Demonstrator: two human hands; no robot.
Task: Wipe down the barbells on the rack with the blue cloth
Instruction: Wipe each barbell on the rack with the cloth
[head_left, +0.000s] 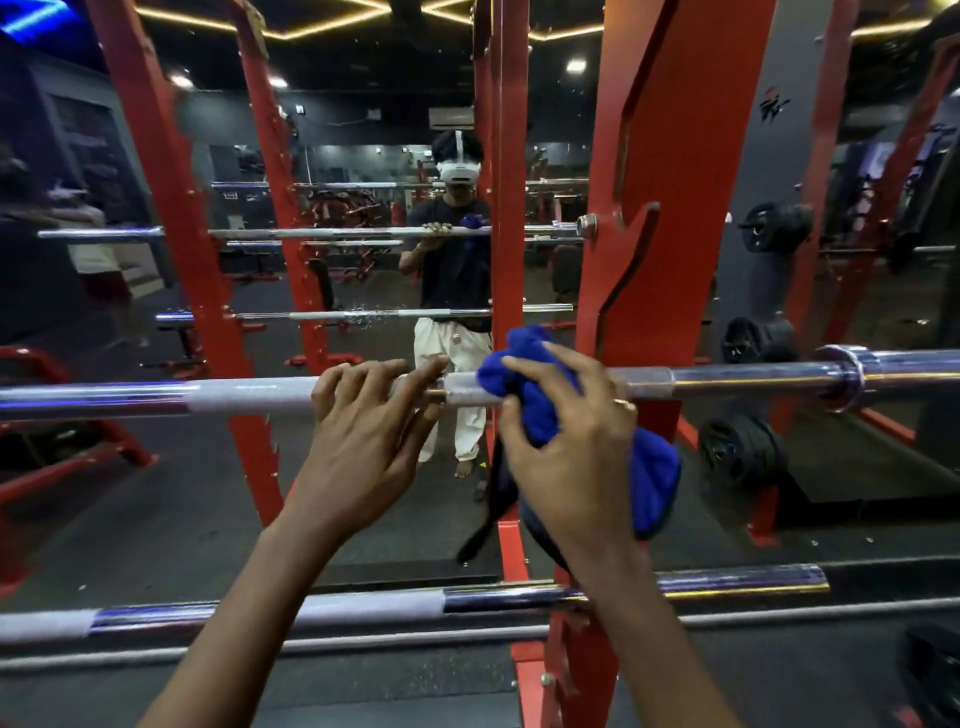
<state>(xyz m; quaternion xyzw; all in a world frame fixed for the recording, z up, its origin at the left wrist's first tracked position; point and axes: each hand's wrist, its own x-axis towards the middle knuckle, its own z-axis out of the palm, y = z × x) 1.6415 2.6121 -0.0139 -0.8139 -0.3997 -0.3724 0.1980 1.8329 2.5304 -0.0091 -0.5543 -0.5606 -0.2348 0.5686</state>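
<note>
The red rack (670, 156) stands against a mirror (374, 280). The bar (249, 395) lies level across it, running left to right, with a lower bar (363, 608) parallel beneath. Plates (743, 457) hang on the right. The right hand (571, 452) clutches the bunched cloth (660, 478) against the bar, beside an upright. Just left of it, the left hand (363, 431) hooks its fingers over the bar.
</note>
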